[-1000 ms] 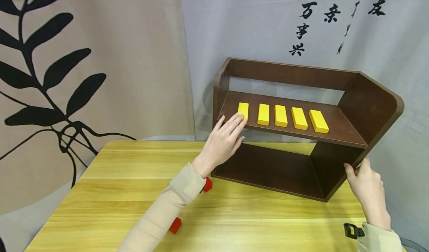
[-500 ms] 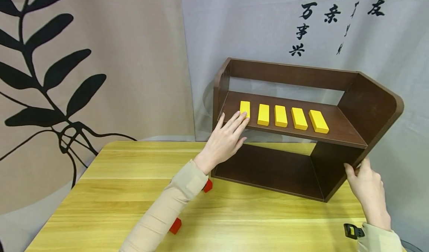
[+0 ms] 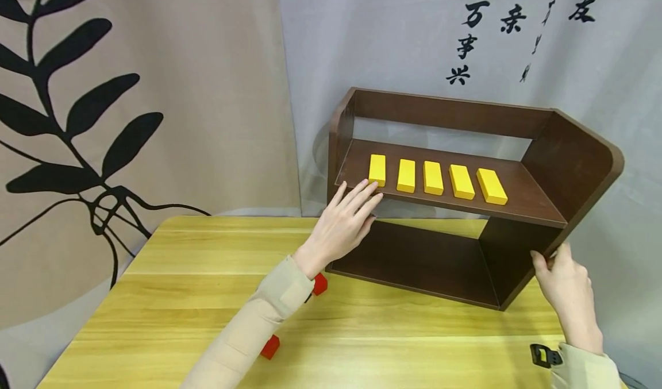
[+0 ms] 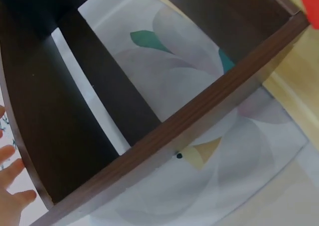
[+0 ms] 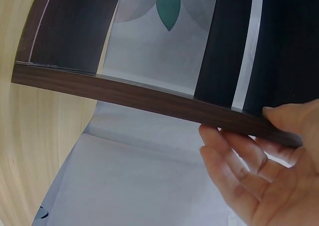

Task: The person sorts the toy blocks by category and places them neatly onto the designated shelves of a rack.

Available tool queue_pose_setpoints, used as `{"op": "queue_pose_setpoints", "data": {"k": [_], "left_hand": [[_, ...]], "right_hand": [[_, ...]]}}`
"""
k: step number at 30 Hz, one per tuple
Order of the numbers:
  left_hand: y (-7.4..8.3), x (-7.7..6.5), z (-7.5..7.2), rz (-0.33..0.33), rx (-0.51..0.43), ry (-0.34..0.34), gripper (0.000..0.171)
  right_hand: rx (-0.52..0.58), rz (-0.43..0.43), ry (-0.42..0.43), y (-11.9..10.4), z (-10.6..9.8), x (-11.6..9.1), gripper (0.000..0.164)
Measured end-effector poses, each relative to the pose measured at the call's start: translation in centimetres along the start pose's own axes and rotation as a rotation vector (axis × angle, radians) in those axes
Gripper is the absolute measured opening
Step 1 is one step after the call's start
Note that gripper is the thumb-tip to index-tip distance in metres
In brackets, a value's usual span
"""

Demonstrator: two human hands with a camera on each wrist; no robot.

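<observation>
A dark brown two-tier shelf (image 3: 429, 262) stands on the table, turned at an angle. Several yellow blocks (image 3: 433, 178) lie in a row along its upper board. My left hand (image 3: 341, 219) has its fingers extended, the tips at the board's front edge just below the leftmost yellow block (image 3: 377, 169). In the left wrist view, part of that hand (image 4: 12, 186) shows at the lower left beside the shelf's side panel. My right hand (image 3: 569, 291) grips the right side panel (image 5: 139, 99) by its edge, thumb on one face and fingers on the other.
Two red blocks (image 3: 270, 347) lie on the wooden table (image 3: 170, 297), partly behind my left sleeve. A grey curtain (image 3: 383, 38) with black writing hangs right behind the shelf, and a beige one (image 3: 217, 90) with a leaf print is on the left.
The leftmost yellow block has shifted slightly right and back on the board. My left fingertips, which overlapped it, have drawn down toward the front edge. The right hand stays in place.
</observation>
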State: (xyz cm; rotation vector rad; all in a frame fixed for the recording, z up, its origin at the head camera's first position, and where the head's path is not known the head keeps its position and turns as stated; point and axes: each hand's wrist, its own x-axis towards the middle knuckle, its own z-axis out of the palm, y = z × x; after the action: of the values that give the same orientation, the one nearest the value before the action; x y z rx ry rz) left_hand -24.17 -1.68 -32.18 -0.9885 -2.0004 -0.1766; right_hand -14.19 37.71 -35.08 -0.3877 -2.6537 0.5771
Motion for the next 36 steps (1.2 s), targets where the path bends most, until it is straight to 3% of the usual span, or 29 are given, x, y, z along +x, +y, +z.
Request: {"op": "queue_pose_setpoints", "data": {"k": [5, 9, 17, 20, 23, 30, 36], "left_hand": [[-0.2, -2.1, 0.0, 0.013, -0.057, 0.067, 0.035], [-0.7, -4.3, 0.2, -0.036, -0.173, 0.048, 0.030], [-2.1, -9.1, 0.7, -0.263, -0.500, -0.218, 0.027], [-2.8, -10.5, 1.0, -0.367, -0.641, -0.328, 0.028], [-3.5, -11.5, 1.5, -0.423, -0.735, -0.427, 0.031], [-4.3, -13.1, 2.6, -0.457, -0.848, -0.626, 0.036], [-4.5, -13.7, 3.3, -0.410, -0.851, -0.733, 0.037]], "right_hand": [[-0.002, 0.003, -0.008, 0.0, 0.0, 0.0, 0.039], [-0.002, 0.007, -0.006, -0.1, 0.0, 0.0, 0.039], [-0.002, 0.007, -0.005, 0.0, 0.0, 0.0, 0.040], [-0.001, 0.005, -0.004, 0.0, 0.0, 0.0, 0.039], [-0.001, 0.005, -0.001, 0.0, 0.0, 0.0, 0.039], [-0.005, -0.008, 0.023, 0.1, 0.1, -0.1, 0.037], [-0.003, -0.012, 0.030, 0.0, 0.1, -0.1, 0.035]]}}
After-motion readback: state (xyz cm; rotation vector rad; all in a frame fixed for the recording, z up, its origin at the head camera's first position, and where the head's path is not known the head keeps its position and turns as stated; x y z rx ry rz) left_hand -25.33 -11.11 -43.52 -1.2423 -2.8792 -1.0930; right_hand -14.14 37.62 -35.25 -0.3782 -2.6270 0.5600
